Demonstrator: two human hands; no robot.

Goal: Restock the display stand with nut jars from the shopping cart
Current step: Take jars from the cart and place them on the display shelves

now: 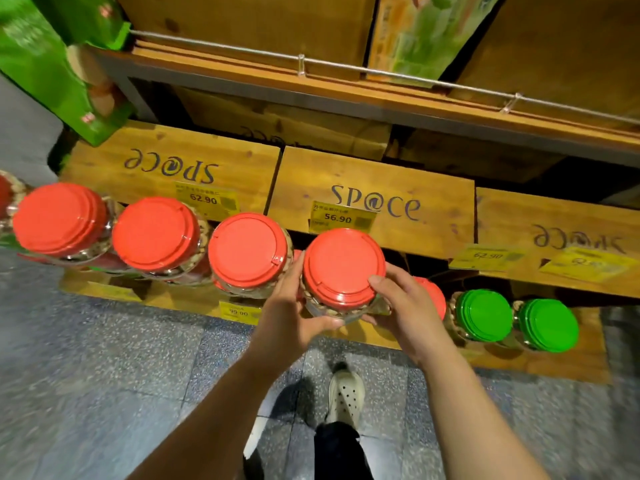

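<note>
A clear nut jar with a red lid (343,266) is at the right end of a row of red-lidded jars on the wooden display stand (370,202). My left hand (294,306) grips its left side and underside, and my right hand (401,306) grips its right side, thumb on the lid's edge. Three more red-lidded jars (247,254) (156,233) (59,218) stand in line to its left. Another red lid (433,294) shows partly behind my right hand. The shopping cart is out of view.
Two green-lidded jars (483,315) (549,325) stand on a lower level to the right. Yellow price tags (341,218) hang on the crates. Cardboard boxes (249,26) fill the shelf above behind a wire rail. My shoe (346,393) is on the speckled floor (104,375).
</note>
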